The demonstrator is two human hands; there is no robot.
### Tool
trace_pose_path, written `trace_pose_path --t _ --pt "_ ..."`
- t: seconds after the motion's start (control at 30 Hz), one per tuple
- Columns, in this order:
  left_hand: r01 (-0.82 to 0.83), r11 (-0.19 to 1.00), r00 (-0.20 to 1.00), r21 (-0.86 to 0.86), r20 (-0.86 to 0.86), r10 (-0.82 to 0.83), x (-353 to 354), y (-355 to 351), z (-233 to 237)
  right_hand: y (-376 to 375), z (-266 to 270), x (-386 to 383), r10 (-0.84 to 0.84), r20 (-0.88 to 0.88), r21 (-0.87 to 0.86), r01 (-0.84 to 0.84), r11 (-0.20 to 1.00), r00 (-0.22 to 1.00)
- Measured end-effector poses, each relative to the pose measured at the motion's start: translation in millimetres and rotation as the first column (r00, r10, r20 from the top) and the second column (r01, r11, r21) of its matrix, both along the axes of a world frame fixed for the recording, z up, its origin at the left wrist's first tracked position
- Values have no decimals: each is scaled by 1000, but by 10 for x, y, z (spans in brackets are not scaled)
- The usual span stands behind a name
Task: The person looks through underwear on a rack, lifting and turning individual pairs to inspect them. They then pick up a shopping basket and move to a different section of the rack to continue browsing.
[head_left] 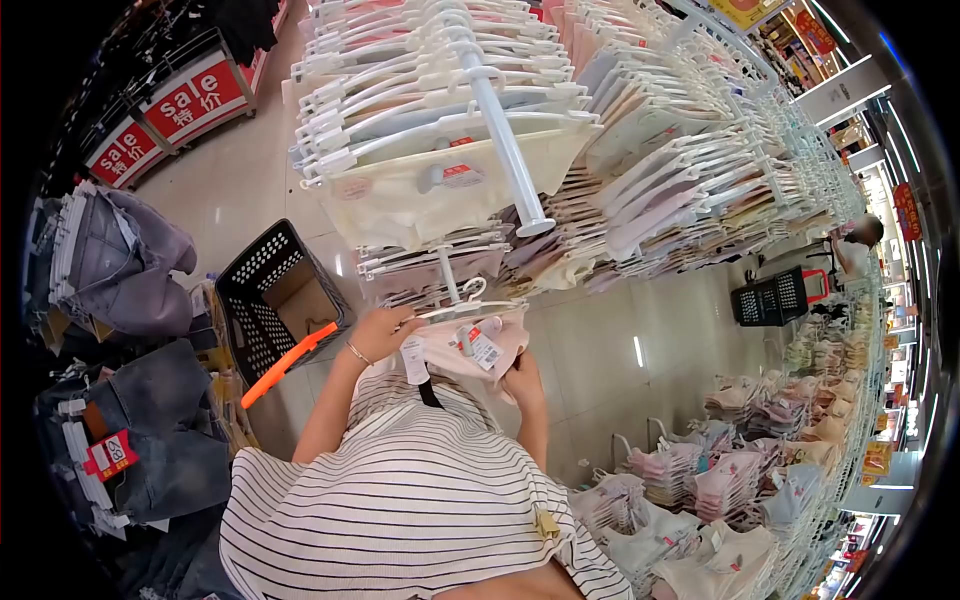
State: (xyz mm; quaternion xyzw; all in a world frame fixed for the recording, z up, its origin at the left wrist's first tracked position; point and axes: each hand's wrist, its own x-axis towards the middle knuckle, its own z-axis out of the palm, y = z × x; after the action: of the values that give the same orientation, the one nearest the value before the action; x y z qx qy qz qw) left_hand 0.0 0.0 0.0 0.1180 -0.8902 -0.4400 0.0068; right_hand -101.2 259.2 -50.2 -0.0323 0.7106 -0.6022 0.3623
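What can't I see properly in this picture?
All in the head view:
- Some fingers of the right hand: hidden by the pink top.
- Words on the red-and-white tag: too small.
- Far person's face: blurred.
- Black clothes: cut off by the dark round edge.

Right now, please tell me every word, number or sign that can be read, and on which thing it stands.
"sale 特价": larger red-and-white rectangular sign.
"sale 特价": smaller red-and-white rectangular sign.
"68", or "89" if upside down: red tag on dark blue denim clothes.
Too small or blurred: white paper tag and red-and-white label on the held pale pink garment; red hanging sign, right.
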Motion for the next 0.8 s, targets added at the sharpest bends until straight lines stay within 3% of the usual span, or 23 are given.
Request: trace_pose_path --t 0.07,0.17,0.27,0.47,0.67,0.8 --pt "-37 999 998 32 -49 38 -3 4 -58 -67 188 18 14 5 62 -15 998 1000" --pt "-228 961 973 155 6 230 -24 -45 -95 104 -722 -100 68 -446 -10 -81 997 892" --pt "-236 972 971 11 -34 236 -29 -184 -195 4 -242 -19 87 -140 -30 -92 995 986" --pt "-197 972 980 -128 -41 193 -26 -291 -244 -32 -50 -51 124 -85 6 -124 992 989" --pt "-154 987 979 -38 -140 147 10 -254 -336 -12 -53 -113 167 -96 66 -161 985 981" --pt "-209 973 978 -99 -5 209 7 -251 -409 -25 -11 -134 182 -65 96 -176 980 981"
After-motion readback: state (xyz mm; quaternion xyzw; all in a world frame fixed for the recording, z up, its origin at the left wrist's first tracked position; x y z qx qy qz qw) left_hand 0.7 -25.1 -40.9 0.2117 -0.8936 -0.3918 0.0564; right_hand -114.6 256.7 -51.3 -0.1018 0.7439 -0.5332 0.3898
